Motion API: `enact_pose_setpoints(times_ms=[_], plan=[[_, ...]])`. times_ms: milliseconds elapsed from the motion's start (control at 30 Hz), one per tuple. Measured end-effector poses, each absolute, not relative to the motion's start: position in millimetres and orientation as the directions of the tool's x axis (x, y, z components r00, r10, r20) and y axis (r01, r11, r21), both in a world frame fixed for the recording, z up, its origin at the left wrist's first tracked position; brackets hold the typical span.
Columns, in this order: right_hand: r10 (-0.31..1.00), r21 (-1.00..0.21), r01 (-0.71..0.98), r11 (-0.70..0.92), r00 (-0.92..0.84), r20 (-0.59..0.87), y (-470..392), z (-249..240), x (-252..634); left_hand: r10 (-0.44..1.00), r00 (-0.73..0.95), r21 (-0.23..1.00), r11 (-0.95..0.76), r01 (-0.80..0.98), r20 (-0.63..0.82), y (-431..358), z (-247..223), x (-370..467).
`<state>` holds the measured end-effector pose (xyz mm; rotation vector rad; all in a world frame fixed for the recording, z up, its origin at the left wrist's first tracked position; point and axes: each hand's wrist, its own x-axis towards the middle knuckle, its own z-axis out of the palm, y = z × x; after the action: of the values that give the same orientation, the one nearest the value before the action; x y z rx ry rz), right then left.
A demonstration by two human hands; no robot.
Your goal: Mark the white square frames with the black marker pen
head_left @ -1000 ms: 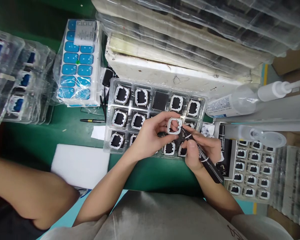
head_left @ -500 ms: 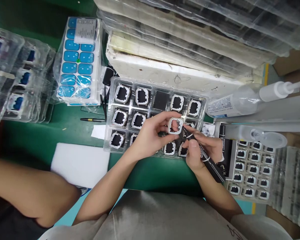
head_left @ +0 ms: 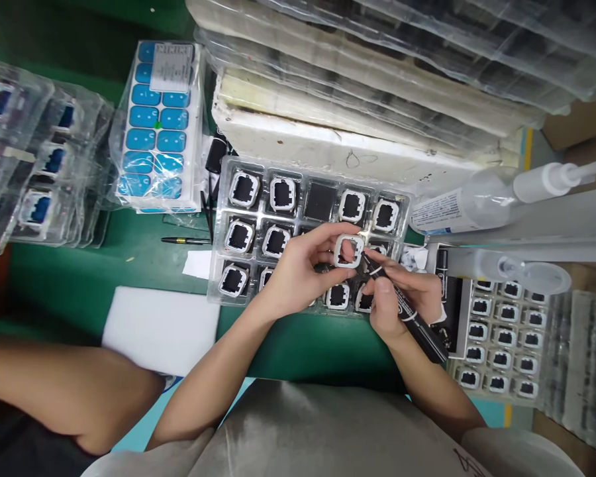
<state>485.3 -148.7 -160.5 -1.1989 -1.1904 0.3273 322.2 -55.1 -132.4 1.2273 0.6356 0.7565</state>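
Between the fingers and thumb of my left hand (head_left: pixel 308 265) is a small white square frame (head_left: pixel 342 254) with rounded corners and a cut-out middle. My right hand (head_left: pixel 400 298) grips a black marker pen (head_left: pixel 417 324), its tip at the right edge of the frame; whether the tip touches cannot be made out. Both hands are over a clear plastic tray (head_left: pixel 216 232) on the green table. Similar white frames, such as this frame (head_left: pixel 244 189), sit in its pockets. One top-row pocket (head_left: pixel 320 201) shows only its dark bottom. My hands and forearm hide some pockets.
Stacked trays (head_left: pixel 377 73) rise behind. At the right are a pump bottle (head_left: pixel 471 202) and another filled tray (head_left: pixel 499 331). Left are a pack of blue pieces (head_left: pixel 156 139), bagged trays (head_left: pixel 40 159), a thin pen (head_left: pixel 183 240) and a white pad (head_left: pixel 159 328). Another person's arm (head_left: pixel 69 384) reaches in.
My hands, the white frame and the marker stay almost in place. The view has shifted slightly, and the other person's arm appears a little lower.
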Motion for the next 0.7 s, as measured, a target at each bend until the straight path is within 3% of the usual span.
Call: enact_pose_setpoints(times_ms=[700], plan=[[0.781, -0.862, 0.376, 0.340, 0.399, 0.481, -153.7, -162.2, 488.1, 0.802, 0.596, 0.970, 0.174, -0.169, -0.040, -55.3, -133.9, 322.5]])
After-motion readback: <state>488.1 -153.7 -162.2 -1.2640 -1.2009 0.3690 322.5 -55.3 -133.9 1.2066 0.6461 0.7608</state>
